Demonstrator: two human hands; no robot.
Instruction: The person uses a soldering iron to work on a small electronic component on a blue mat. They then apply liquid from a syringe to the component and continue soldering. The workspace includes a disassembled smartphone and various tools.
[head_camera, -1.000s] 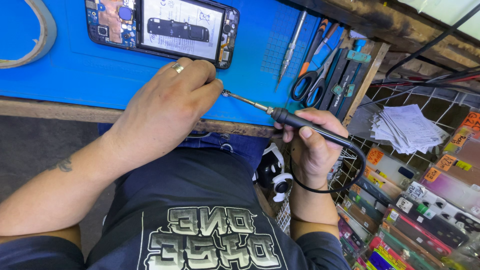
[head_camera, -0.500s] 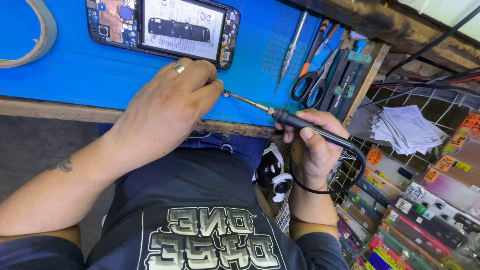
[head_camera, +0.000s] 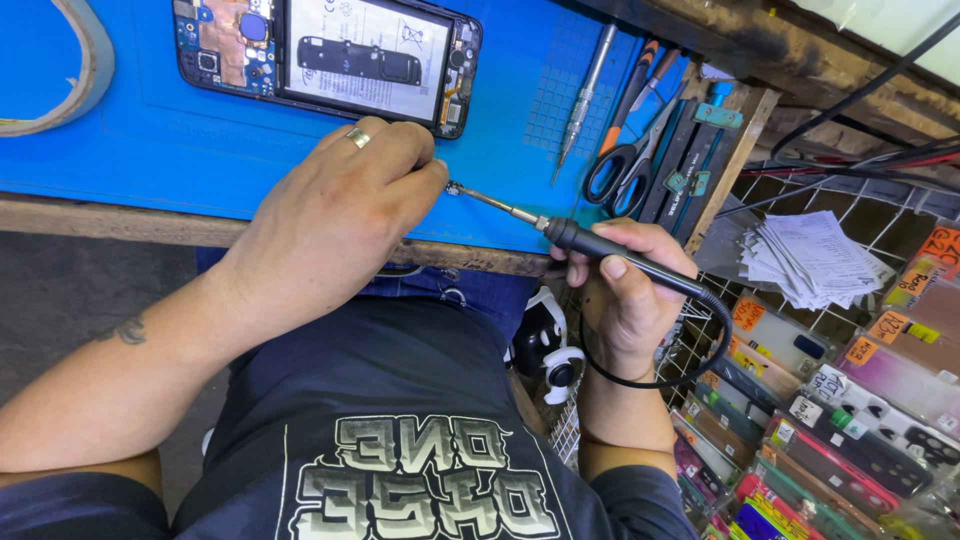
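On the blue rubber work mat (head_camera: 180, 150) the opened black smartphone (head_camera: 330, 58) lies at the far edge. The left hand (head_camera: 335, 215) rests on the mat just before the phone. To its right, the right hand (head_camera: 625, 295) is beyond the near edge of the surface and holds the black-handled soldering iron (head_camera: 600, 245), whose tip points left and reaches the left hand's fingertips. Right of the phone lie a slim metal screwdriver (head_camera: 580, 95) and then black-handled scissors (head_camera: 625, 165). A stack of white paper slips (head_camera: 810, 255) lies further right, off the mat.

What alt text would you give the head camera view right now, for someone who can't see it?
Seen from above, the right hand holds a black soldering iron, its tip meeting the fingertips of the left hand on a blue work mat. An opened phone lies just beyond, with scissors and a screwdriver to the right.
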